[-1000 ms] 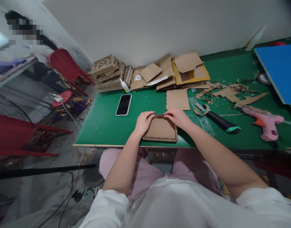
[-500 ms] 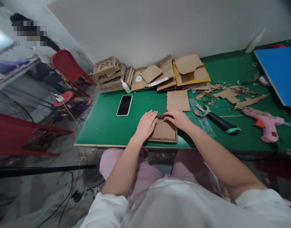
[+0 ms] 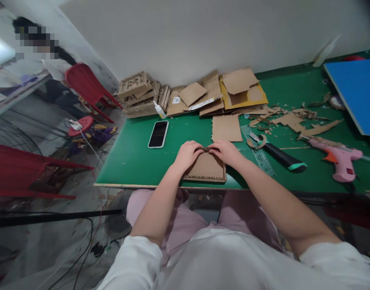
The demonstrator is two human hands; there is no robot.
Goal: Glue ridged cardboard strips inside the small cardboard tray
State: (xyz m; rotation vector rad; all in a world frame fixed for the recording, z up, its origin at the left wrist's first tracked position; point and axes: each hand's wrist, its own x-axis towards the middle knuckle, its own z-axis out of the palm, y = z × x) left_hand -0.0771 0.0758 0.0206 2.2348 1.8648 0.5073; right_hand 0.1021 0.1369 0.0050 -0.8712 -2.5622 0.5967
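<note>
A shallow cardboard tray [image 3: 206,167] with low corrugated edges lies on the green table, close to its front edge. At the tray's far side, my left hand [image 3: 188,155] and my right hand [image 3: 225,153] pinch a corrugated cardboard strip [image 3: 206,149] that runs along that edge. The fingers of both hands are curled over the strip, and their tips are partly hidden. Just beyond my right hand lies a flat square of cardboard [image 3: 227,128] with a ragged left side.
Left of my hands lies a phone [image 3: 158,134]. A glue bottle [image 3: 159,109] stands by stacked cardboard pieces [image 3: 138,94]. To the right are a clear ruler [image 3: 263,161], a utility knife [image 3: 280,155], a pink glue gun [image 3: 339,157] and cardboard scraps [image 3: 290,120]. A person sits at far left.
My left hand has shifted slightly, its fingers going from laid out flatter to curled onto the strip at the tray's far edge. My right hand stays almost in place.
</note>
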